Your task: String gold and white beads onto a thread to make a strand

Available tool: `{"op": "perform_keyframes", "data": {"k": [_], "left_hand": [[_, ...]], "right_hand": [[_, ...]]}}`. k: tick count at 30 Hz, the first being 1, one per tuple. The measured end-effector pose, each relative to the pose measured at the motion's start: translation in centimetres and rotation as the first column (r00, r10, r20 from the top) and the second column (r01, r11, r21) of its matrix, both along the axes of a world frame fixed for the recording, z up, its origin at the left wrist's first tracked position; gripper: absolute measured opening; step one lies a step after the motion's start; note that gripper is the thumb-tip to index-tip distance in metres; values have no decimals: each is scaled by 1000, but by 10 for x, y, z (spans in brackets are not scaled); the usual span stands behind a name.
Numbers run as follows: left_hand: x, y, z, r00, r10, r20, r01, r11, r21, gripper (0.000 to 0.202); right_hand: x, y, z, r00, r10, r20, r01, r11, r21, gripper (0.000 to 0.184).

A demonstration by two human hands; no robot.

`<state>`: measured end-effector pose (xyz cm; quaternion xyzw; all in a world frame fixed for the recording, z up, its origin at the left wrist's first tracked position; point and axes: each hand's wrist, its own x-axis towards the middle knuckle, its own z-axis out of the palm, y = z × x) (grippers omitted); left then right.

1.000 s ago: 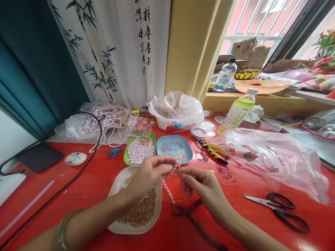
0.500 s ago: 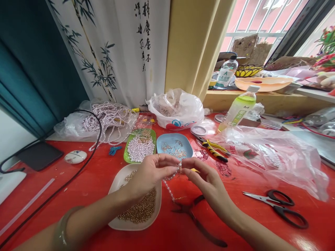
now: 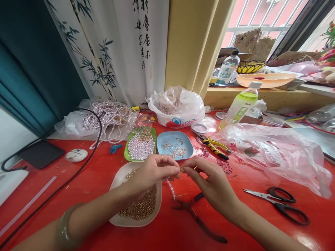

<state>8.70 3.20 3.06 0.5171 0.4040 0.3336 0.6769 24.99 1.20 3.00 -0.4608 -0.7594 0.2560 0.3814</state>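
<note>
My left hand and my right hand meet fingertip to fingertip above the red table. Both pinch a short pearl bead strand that hangs down between them; a small gold piece shows at the pinch. Under my left hand sits a white tray of gold beads. Dark pliers lie on the table just below my right hand. A green bangle is on my left wrist.
Behind the hands stand a green tray of pearls and a blue tray of gold pins. Yellow-handled pliers, black scissors, plastic bags, a green drink bottle, pearl strands and a black cable surround them.
My right hand has risen and closed in on my left hand's fingertips. The hanging bead strand now shows shorter below the hands. The view has tilted slightly.
</note>
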Motion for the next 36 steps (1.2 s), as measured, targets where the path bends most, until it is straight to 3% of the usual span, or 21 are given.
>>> {"op": "perform_keyframes", "data": {"k": [8, 14, 30, 36], "left_hand": [[1, 0, -3, 1000, -9, 9, 10, 999, -47, 10], [3, -1, 0, 1000, -16, -14, 16, 1000, -10, 4], [1, 0, 1, 998, -54, -41, 54, 999, 4, 2], [1, 0, 3, 992, -47, -116, 61, 991, 118, 1]], "right_hand": [[3, 0, -8, 972, -56, 226, -21, 946, 325, 19], [2, -1, -12, 926, -115, 360, -88, 861, 500, 16], [2, 0, -13, 912, -139, 386, -109, 825, 555, 14], [2, -3, -14, 884, -179, 432, -125, 799, 588, 14]]}}
